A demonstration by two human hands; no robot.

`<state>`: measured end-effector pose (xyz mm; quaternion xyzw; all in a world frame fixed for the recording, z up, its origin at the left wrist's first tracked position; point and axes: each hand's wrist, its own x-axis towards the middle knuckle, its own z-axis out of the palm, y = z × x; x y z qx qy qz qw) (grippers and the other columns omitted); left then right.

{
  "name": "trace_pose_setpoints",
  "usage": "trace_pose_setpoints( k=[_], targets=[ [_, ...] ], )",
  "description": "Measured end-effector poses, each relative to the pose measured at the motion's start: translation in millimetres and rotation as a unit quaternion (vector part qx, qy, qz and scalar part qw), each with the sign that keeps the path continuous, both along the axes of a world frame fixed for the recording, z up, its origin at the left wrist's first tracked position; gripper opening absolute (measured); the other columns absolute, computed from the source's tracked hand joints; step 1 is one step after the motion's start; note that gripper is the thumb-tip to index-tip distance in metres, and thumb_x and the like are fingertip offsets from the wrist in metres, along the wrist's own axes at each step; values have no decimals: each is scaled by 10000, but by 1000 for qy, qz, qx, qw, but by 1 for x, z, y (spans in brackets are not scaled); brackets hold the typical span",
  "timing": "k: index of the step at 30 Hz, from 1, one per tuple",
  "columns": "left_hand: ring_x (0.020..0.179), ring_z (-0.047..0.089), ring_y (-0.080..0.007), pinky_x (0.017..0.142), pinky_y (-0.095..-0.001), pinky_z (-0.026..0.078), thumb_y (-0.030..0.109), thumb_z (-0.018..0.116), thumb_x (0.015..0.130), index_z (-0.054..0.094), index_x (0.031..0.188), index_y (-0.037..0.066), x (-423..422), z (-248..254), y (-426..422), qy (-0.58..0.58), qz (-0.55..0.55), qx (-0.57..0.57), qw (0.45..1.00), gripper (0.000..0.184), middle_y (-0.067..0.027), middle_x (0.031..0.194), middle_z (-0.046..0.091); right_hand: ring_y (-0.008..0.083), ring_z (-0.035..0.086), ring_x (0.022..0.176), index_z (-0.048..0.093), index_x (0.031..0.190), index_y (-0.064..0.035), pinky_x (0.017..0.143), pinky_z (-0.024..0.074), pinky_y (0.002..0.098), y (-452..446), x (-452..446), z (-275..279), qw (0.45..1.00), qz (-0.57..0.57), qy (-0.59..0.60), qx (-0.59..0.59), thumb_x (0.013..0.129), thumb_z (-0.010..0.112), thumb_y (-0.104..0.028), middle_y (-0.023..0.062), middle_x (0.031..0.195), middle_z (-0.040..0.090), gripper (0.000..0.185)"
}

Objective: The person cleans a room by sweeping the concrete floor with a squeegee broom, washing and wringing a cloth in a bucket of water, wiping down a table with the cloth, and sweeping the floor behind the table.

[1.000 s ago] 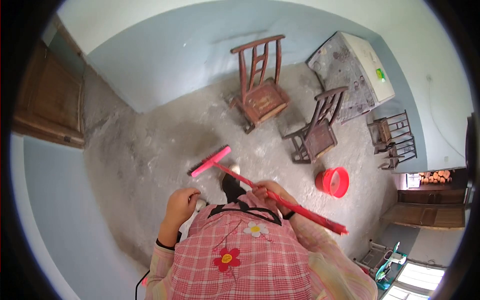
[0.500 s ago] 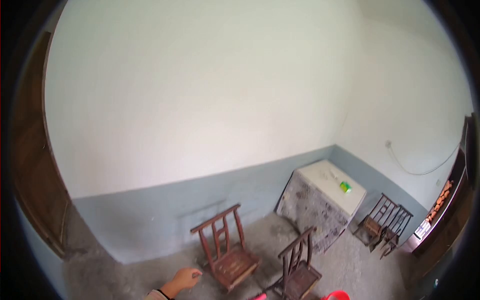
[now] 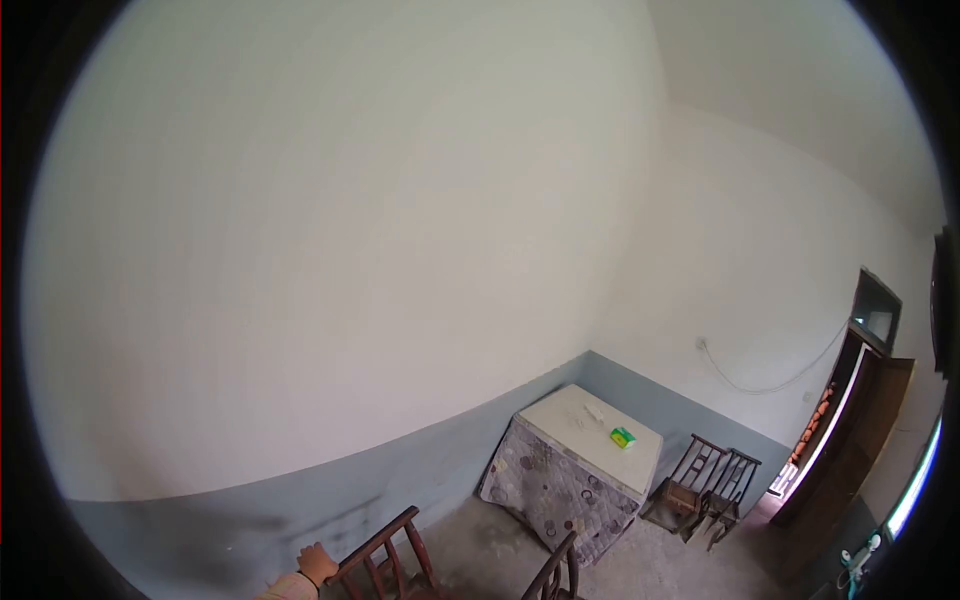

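Left hand (image 3: 317, 564) moved to chair back (image 3: 380, 541) | green box (image 3: 622, 438) on table (image 3: 575, 436)

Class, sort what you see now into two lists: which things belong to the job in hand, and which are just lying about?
Likely part of the job:
Left hand
Nearest chair, with that hand at its back

Seemingly just standing or lying about:
Second chair
Table
Green packet on the table
Pair of chairs beyond it
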<state>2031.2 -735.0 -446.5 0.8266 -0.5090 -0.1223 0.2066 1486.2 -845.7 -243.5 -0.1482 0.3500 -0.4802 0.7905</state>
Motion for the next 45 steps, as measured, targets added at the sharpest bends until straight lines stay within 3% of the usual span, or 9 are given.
trace_pose_setpoints(
  k=[3,5,8,12,14,18,26,37,45],
  targets=[
    [855,608,-364,711,-412,491,245,638,613,613,950,-43,20,-47,-36,67,-138,154,976,444,-207,906,638,155,471,425,442,734,-28,407,408,268,26,-5,-42,997,-46,-41,49,892,396,-150,38,544,462,204],
    [725,635,-360,625,-408,489,308,652,637,628,902,-77,21,-66,-49,108,-309,307,894,469,-212,784,653,155,472,425,442,739,-26,408,411,268,47,-8,-69,992,-74,-68,79,892,395,-147,39,546,464,201],
    [635,631,-308,572,-390,476,348,698,638,622,879,-66,18,-67,-33,228,-227,231,918,485,-178,721,638,154,473,425,440,747,-22,409,415,268,94,-10,-110,977,-118,-115,132,892,393,-144,39,550,467,195],
    [501,598,-193,423,-325,463,207,746,625,542,918,-42,-1,-50,-7,411,-108,184,886,435,-127,636,600,153,475,426,439,758,-17,411,420,268,254,-15,-184,925,-217,-182,252,892,391,-139,41,555,470,188],
    [483,592,-194,407,-319,465,178,741,636,516,945,-55,-21,-6,0,350,-84,195,912,447,-128,602,585,152,476,426,438,763,-15,412,423,268,346,-16,-207,887,-276,-215,301,892,390,-137,41,557,472,184],
    [425,544,-176,380,-318,434,145,727,672,526,924,-14,-20,-28,-5,390,-84,231,887,360,-132,608,587,151,478,426,437,773,-10,413,428,268,465,-18,-223,814,-359,-266,371,892,388,-132,42,562,475,178],
    [427,534,-170,359,-303,403,83,677,740,488,990,6,-105,32,31,431,-80,317,841,322,-141,644,600,74,454,415,425,784,-28,394,404,204,482,-56,-219,839,-237,-269,408,888,379,-107,12,584,462,139],
    [423,521,-133,342,-280,383,31,640,696,484,974,9,-149,49,91,444,-91,211,866,320,-99,592,570,74,474,427,413,745,-15,401,435,190,455,-36,-204,864,-223,-211,399,883,402,-110,0,577,450,168],
    [425,507,-118,358,-254,382,61,624,667,529,976,42,-59,84,155,411,-20,185,893,325,-70,593,575,62,452,429,426,785,-26,405,408,187,471,1,-196,873,-207,-148,417,915,400,-125,2,605,459,165]
  ],
)
